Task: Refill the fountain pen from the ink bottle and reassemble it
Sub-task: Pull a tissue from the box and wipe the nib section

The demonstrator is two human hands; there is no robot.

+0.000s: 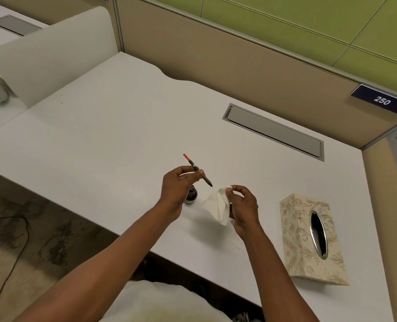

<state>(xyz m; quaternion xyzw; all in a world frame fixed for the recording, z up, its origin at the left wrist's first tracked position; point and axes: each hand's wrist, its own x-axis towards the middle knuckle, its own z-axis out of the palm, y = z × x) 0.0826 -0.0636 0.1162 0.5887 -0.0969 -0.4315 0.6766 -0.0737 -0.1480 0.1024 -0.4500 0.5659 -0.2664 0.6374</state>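
Careful now: your left hand [179,187] pinches the pen [198,170] between thumb and fingertips, up off the desk [114,126], nib end pointing down and to the right toward the tissue [217,205]. If that nib is wet, a drop could fall on the desk before the tissue reaches it, since the tip hangs over bare surface just short of the paper. Your right hand [244,205] pinches the tissue at its top edge with thumb and forefinger, the rest hanging loose; a light hold like that may let the paper slide instead of wiping. The bottle [191,196] stands on the desk right under your left wrist, half hidden, and I cannot tell whether it is capped. Drop that wrist carelessly and you may knock it over.

As for the pen, it looks thin and dark with a red far end, tilted, with no barrel or cap visible on it, so reassembly seems not yet done. The tissue box [309,240] lies well to the right.
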